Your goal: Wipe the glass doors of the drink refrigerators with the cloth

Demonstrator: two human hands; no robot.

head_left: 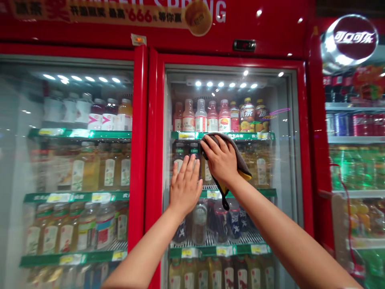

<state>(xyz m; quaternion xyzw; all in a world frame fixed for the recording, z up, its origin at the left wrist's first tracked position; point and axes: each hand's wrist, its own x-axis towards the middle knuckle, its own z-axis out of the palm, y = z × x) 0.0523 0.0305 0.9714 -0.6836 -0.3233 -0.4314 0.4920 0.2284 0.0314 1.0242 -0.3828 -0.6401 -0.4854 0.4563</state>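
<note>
your bare forearms are reaching up from the bottom edge toward the fridge's glass door (284, 168). your right hand (221, 158) is lying open over the gray cloth (243, 162), not closing around it, and is holding it against the glass; its yellow-edged corner and black loop are hanging below. your left hand (185, 185) is opening flat beside it, gripping nothing; contact with the glass is hard to tell. behind the glass, bottles (224, 116) are standing on green-edged shelves (222, 136). red frame (306, 160) is surrounding the door.
</note>
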